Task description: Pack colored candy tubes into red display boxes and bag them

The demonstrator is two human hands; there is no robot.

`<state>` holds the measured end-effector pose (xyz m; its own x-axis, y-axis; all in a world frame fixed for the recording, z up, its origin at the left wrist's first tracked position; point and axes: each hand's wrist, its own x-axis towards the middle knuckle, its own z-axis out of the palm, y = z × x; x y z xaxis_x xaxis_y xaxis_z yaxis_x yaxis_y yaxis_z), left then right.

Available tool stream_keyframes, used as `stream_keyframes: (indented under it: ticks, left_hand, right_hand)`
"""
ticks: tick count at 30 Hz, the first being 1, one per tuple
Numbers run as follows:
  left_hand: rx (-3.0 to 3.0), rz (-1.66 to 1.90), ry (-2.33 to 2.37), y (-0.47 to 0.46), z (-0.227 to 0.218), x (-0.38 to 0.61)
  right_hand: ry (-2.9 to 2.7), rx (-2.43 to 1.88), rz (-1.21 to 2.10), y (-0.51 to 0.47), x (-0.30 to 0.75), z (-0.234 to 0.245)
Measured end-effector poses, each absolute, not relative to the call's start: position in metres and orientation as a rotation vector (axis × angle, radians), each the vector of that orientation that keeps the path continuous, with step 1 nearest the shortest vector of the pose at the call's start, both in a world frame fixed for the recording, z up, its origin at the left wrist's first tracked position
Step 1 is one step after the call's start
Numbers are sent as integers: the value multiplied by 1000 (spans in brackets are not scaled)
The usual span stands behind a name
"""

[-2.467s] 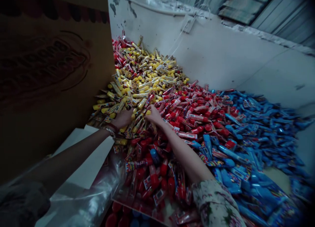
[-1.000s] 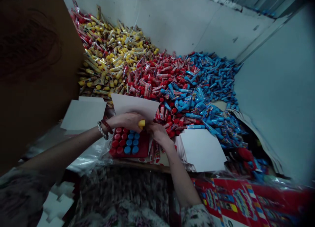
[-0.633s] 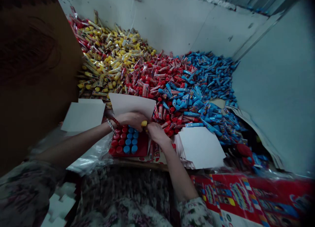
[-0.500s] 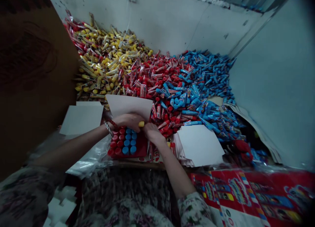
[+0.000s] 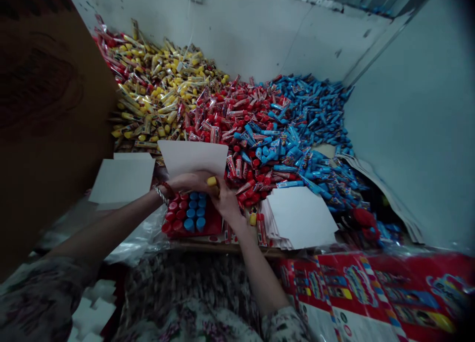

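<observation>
My left hand (image 5: 191,182) is closed around yellow-capped tubes (image 5: 212,181) just above a red box (image 5: 213,222). The box holds upright tubes with red caps (image 5: 174,216) and blue caps (image 5: 196,214). My right hand (image 5: 225,199) touches the left hand at the yellow cap, fingers curled on the same tubes. A white card flap (image 5: 193,156) stands behind both hands.
A big heap of wrapped tubes fills the bin: yellow (image 5: 159,92) at left, red (image 5: 230,114) in the middle, blue (image 5: 311,109) at right. A stack of white cards (image 5: 300,216) lies right of the box, another card (image 5: 122,178) left. A brown carton wall (image 5: 48,109) stands left; printed red cartons (image 5: 371,292) lie near right.
Both hands came back from the yellow heap with yellow tubes to the red box. Over the last second they stayed at the box, the right hand closing in on the left.
</observation>
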<state>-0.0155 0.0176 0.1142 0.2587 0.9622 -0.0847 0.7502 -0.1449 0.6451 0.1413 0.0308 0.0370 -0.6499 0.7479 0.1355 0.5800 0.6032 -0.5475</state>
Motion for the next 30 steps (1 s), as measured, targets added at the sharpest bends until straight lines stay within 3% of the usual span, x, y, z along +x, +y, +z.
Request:
stream_keyframes:
  ticks: [6,16,21,30]
  left_hand:
    - [1685,518,1663,-14,107,-45]
    - [1083,1173,1733,-83,135,-64]
    - [1020,1267,1841,-90,147,-44]
    - [1011,1352,1840,-88,145,-29]
  right_hand:
    - [-2675,-968,645,49,151,47]
    - [-3034,-885,292,50,136,67]
    - [-3191,-893,70,41,122,86]
    - [-3244,-847,-4,41,119,98]
